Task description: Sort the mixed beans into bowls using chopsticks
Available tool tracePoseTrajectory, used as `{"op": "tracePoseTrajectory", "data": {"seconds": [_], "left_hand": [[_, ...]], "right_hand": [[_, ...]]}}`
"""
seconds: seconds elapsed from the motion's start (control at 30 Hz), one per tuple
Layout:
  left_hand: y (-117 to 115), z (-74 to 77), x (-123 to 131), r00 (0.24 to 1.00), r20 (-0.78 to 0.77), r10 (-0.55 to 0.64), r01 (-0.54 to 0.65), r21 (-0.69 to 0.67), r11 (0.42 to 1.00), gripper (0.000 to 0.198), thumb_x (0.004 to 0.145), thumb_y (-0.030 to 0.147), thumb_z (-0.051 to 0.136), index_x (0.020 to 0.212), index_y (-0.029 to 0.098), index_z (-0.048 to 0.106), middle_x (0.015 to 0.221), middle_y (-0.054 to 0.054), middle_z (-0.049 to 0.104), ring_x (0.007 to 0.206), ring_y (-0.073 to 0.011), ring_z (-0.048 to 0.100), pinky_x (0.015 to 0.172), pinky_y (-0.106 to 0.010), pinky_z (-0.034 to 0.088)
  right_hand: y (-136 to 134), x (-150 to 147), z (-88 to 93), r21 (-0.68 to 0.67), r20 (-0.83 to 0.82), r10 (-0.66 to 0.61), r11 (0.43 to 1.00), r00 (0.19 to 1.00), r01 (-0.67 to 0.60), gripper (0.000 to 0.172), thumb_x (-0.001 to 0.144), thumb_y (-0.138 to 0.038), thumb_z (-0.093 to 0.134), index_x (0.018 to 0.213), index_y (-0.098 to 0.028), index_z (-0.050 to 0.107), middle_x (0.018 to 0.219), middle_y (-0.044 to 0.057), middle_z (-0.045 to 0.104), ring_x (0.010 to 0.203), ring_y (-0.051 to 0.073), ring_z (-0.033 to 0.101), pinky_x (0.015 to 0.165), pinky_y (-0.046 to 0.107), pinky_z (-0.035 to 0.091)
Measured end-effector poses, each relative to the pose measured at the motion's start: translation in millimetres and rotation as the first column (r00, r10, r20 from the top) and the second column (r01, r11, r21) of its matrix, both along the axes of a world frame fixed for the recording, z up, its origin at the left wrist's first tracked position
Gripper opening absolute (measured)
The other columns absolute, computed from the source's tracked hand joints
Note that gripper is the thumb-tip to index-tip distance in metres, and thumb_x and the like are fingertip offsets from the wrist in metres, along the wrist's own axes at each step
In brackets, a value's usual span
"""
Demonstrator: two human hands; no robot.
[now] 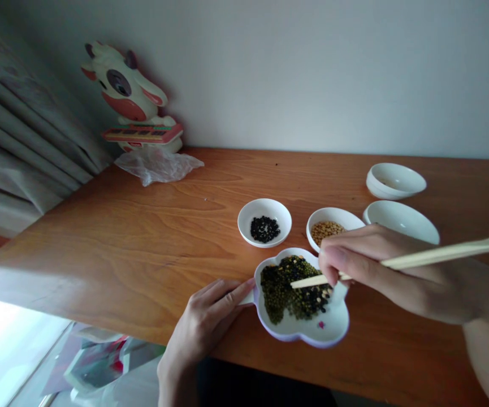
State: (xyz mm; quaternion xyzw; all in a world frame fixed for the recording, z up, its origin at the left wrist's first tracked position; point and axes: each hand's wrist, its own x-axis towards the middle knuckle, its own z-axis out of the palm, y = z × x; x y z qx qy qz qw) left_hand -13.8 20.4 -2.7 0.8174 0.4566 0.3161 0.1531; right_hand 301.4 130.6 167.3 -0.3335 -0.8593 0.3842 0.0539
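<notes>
My left hand [210, 314] is closed around the short handle of a flower-shaped white dish with a lilac rim [303, 337]. Inside the dish lie mixed green and black beans [289, 282], with a few yellowish ones among them. Wooden chopsticks [448, 252] are in my right hand [380, 265], their tips down at the beans. Whether the tips pinch a bean, I cannot tell. Just beyond the dish stands a white bowl [265, 204] with black beans [264, 229]. To its right, another bowl [341, 213] of yellow beans [327, 230] is partly covered by my right hand.
Two more white bowls, one farther back [397, 180] and one nearer [402, 217], stand at the right. A cow-shaped toy keyboard [132, 96] and a crumpled plastic bag [159, 165] sit at the back left. The wooden table [142, 243] meets a wall behind and a curtain [27, 130] at left.
</notes>
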Motion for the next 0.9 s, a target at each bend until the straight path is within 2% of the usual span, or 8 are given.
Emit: {"op": "tracePoseTrajectory", "data": {"seconds": [0.13,0.27,0.37,0.53,0.7,0.8,0.9], "left_hand": [[-1,-2.0,-1,1.000,-0.001,-0.005,0.005,0.008,1.000,0.055,0.110,0.010,0.055,0.161,0.030,0.053,0.119,-0.006,0.073,0.099,-0.0145,0.072,0.088,-0.024,0.058],[-2,-0.9,-1,1.000,0.000,-0.013,0.013,0.027,1.000,0.056,0.109,0.009,0.055,0.162,0.029,0.052,0.120,-0.007,0.072,0.100,-0.0147,0.071,0.089,-0.024,0.058],[-1,-0.7,0,1.000,-0.003,-0.011,0.011,0.040,0.999,0.056,0.109,0.009,0.055,0.162,0.029,0.052,0.120,-0.007,0.072,0.100,-0.0150,0.071,0.088,-0.025,0.059],[0,-2.8,1,0.999,-0.031,0.012,-0.009,0.073,0.997,0.059,0.109,0.007,0.055,0.162,0.031,0.051,0.118,-0.007,0.072,0.097,-0.0147,0.071,0.085,-0.026,0.058],[4,-3.0,2,0.999,-0.046,0.026,-0.022,0.087,0.996,0.058,0.107,0.010,0.059,0.159,0.035,0.054,0.114,-0.005,0.075,0.092,-0.0159,0.070,0.083,-0.028,0.057],[5,-1.8,4,0.997,-0.024,0.075,-0.075,0.017,0.997,0.056,0.105,0.015,0.064,0.156,0.036,0.056,0.112,-0.003,0.076,0.092,-0.0170,0.071,0.083,-0.028,0.058],[6,-2.7,6,0.984,0.007,0.177,-0.175,-0.090,0.980,0.065,0.099,0.017,0.068,0.159,0.034,0.051,0.114,-0.003,0.076,0.095,-0.0191,0.073,0.085,-0.030,0.060]], "right_hand": [[3,12,-3.3,0.063,-0.070,-0.077,0.995,0.995,0.081,0.055,0.112,-0.056,0.036,0.081,-0.025,0.068,0.074,0.001,0.068,0.069,0.018,0.061,0.068,0.033,0.046],[9,22,-8.4,0.144,-0.027,-0.107,0.983,0.994,0.110,0.058,0.112,-0.059,0.034,0.082,-0.025,0.070,0.072,0.002,0.068,0.067,0.020,0.062,0.066,0.036,0.044],[13,23,-12.3,0.180,-0.003,-0.115,0.977,0.993,0.114,0.053,0.112,-0.056,0.036,0.088,-0.025,0.071,0.077,0.002,0.071,0.071,0.021,0.064,0.067,0.036,0.044],[12,14,-14.5,0.101,0.001,-0.078,0.992,0.997,0.078,0.050,0.113,-0.052,0.036,0.085,-0.024,0.066,0.080,0.001,0.069,0.074,0.018,0.062,0.071,0.034,0.045],[10,10,-14.7,0.072,0.010,-0.060,0.996,0.998,0.060,0.049,0.111,-0.054,0.040,0.084,-0.024,0.067,0.081,0.001,0.068,0.074,0.019,0.060,0.070,0.034,0.045],[8,10,-13.1,0.040,0.026,-0.100,0.994,0.995,0.098,0.053,0.111,-0.058,0.038,0.082,-0.024,0.068,0.080,0.002,0.069,0.072,0.019,0.060,0.068,0.035,0.046],[5,10,-11.6,0.040,0.028,-0.110,0.993,0.994,0.109,0.057,0.111,-0.061,0.035,0.082,-0.026,0.069,0.079,0.002,0.069,0.072,0.020,0.060,0.068,0.036,0.047]]}}
